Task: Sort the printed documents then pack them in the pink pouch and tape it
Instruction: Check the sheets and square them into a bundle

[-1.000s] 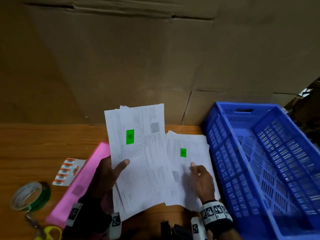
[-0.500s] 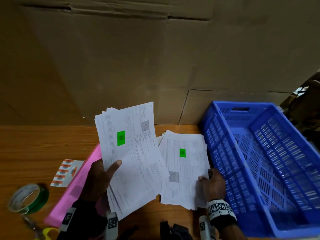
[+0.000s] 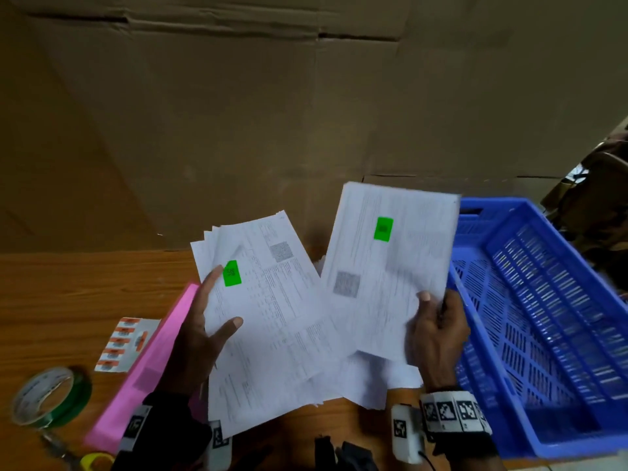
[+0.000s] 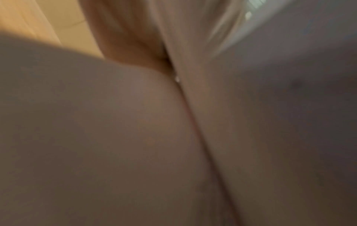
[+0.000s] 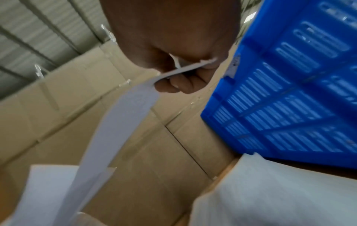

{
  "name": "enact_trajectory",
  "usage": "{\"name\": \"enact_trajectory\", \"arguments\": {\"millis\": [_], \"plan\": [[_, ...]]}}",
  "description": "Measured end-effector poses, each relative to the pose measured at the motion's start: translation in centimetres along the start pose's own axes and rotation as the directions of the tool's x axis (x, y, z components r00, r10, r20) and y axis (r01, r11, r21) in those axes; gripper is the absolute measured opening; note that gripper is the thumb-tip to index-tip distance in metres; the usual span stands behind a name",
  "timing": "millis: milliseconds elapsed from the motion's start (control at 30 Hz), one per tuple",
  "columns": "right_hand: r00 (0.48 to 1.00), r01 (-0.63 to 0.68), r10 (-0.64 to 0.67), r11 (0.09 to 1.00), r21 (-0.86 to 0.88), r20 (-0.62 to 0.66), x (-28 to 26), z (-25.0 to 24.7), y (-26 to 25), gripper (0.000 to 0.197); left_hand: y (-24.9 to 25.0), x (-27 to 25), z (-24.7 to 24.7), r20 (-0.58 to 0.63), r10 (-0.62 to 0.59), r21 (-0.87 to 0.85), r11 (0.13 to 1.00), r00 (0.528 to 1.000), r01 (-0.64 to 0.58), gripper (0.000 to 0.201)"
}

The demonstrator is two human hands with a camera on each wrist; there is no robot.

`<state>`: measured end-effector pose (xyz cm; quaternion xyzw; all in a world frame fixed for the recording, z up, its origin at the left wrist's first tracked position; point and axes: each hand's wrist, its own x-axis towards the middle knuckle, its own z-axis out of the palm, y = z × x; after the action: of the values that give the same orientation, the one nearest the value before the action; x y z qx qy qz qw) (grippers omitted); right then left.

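Note:
My left hand [image 3: 217,305] holds a fanned stack of printed documents [image 3: 272,328] above the table, thumb on the front and the other fingers behind. A green sticker [image 3: 232,273] marks its top sheet. My right hand [image 3: 429,312] pinches the lower corner of one lifted sheet [image 3: 390,266], which bears its own green sticker [image 3: 383,228]; the right wrist view shows the pinch [image 5: 185,71] on that sheet [image 5: 125,116]. More documents [image 3: 380,385] lie on the table beneath. The pink pouch [image 3: 146,372] lies flat left of my left hand. The left wrist view is only blur.
A green tape roll [image 3: 51,396] and yellow-handled scissors [image 3: 93,461] lie at the front left. A sheet of orange labels [image 3: 124,345] sits beside the pouch. A blue slatted crate [image 3: 543,317] fills the right side. Cardboard boxes [image 3: 272,130] wall the back.
My right hand has picked the top sheet off the table pile and raised it. My left hand's stack has tilted, and its forefinger now reaches up beside the green sticker.

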<state>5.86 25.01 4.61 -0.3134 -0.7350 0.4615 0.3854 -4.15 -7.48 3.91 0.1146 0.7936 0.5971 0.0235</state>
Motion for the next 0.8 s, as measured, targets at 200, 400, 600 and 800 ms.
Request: {"name": "enact_trajectory", "arguments": {"millis": [200, 400, 600, 800], "plan": [[0.938, -0.270, 0.160, 0.893, 0.359, 0.308, 0.5, 1.1, -3.0, 0.014, 1.4, 0.1, 0.9, 0.011, 0.074, 0.014, 0.997, 0.997, -0.074, 0.084], [0.735, -0.430, 0.235, 0.887, 0.170, 0.636, -2.7, 3.7, -2.4, 0.016, 1.3, 0.4, 1.0, 0.055, 0.072, 0.031, 0.997, 0.996, -0.074, 0.073], [0.781, -0.385, 0.264, 0.917, 0.103, 0.565, -4.1, 4.7, -1.9, 0.008, 1.1, 0.0, 0.6, 0.097, -0.056, 0.050, 0.997, 0.994, 0.051, 0.035], [0.953, -0.272, 0.181, 0.861, 0.430, 0.241, -0.8, 2.4, -5.7, 0.022, 0.2, -0.3, -0.3, 0.118, -0.076, 0.039, 0.997, 0.990, 0.072, 0.048]]}}
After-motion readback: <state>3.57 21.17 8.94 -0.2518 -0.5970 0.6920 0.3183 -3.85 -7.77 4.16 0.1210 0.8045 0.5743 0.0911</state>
